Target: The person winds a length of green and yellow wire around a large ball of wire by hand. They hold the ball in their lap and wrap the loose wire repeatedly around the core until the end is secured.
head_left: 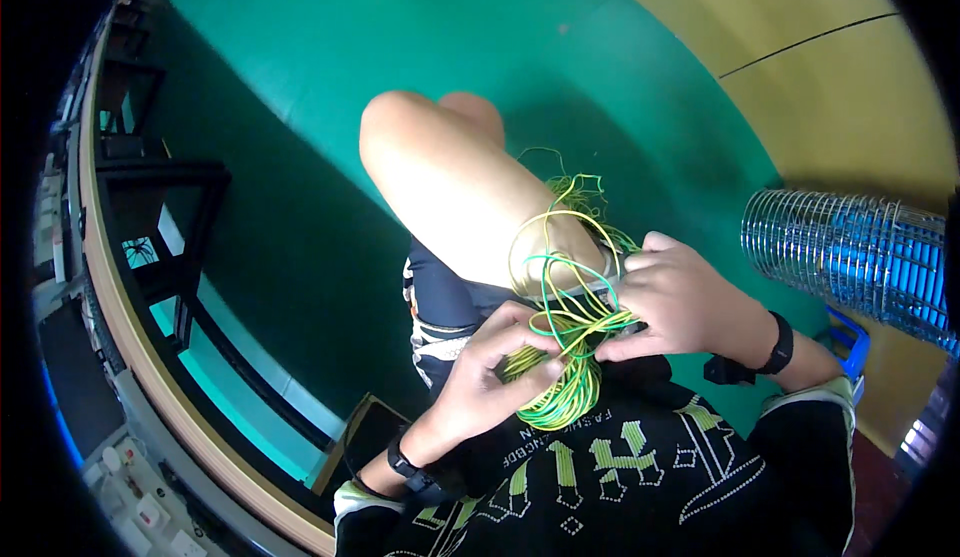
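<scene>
A green floor point(300, 57) spreads beneath a seated person, with a yellow wall point(840, 37) curving along the upper right and a long bench point(155, 387) with a wooden edge running down the left side, small white items point(150, 512) scattered at its lower end. On the right, near the wall, sits a round wire cage point(840, 247) with blue showing through its bars, and just below it is a piece of blue plastic point(853, 342). The person's bare legs point(450, 187) are bent, and above the lap, in front of a black shirt point(570, 487) with pale green lettering, is a bundle of yellow-and-green wire point(570, 397). The left hand point(490, 372) grips the bundle from its left side, fingers curled and thumb pressed against the coils. The right hand point(680, 302) is closed too — thumb and bent fingers pinching strands at the bundle's upper right. Loose loops rise between the hands and arch over the thigh, and more thin wire point(578, 192) lies in a tangle beyond it. Each wrist wears a black band — the left point(408, 465) and the right point(778, 345).
</scene>
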{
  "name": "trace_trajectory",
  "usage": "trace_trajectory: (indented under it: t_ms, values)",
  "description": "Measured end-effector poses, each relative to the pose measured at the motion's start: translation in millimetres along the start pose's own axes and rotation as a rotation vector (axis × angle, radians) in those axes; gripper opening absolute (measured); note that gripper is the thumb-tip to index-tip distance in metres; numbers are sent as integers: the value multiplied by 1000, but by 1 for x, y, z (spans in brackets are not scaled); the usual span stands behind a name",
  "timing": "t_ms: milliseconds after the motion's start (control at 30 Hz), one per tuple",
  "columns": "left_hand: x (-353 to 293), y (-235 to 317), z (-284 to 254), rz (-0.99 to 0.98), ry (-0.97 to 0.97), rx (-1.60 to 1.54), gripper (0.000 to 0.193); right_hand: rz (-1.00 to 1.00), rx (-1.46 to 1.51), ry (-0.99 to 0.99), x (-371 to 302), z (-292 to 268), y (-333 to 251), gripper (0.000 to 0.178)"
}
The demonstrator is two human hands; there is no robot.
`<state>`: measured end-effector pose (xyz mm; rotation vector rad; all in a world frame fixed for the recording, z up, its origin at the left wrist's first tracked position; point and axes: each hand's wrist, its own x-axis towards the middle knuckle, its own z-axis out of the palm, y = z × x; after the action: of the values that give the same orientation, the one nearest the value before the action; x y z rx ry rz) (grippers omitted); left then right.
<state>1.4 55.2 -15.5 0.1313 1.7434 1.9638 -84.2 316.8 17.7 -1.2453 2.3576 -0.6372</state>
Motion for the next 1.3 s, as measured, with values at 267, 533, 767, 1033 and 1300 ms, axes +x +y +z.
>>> trace_trajectory:
  t_ms: [267, 533, 767, 1033, 1300]
  values:
    - [1, 5, 14, 211, 88, 289, 16, 231, -86, 204, 12, 21, -15, 47]
    - [1, -2, 17, 124, 216, 125, 11, 9, -37, 593, 4, 39, -30, 31]
    - [4, -4, 18, 297, 219, 322, 18, 102, 5, 491, 14, 55, -35, 43]
    - [6, 2, 17, 307, 191, 490, 14, 58, 65, 327, 22, 50, -11, 16]
    - [-12, -18, 3, 174, 339, 374, 11, 18, 20, 336, -48, -21, 42, 33]
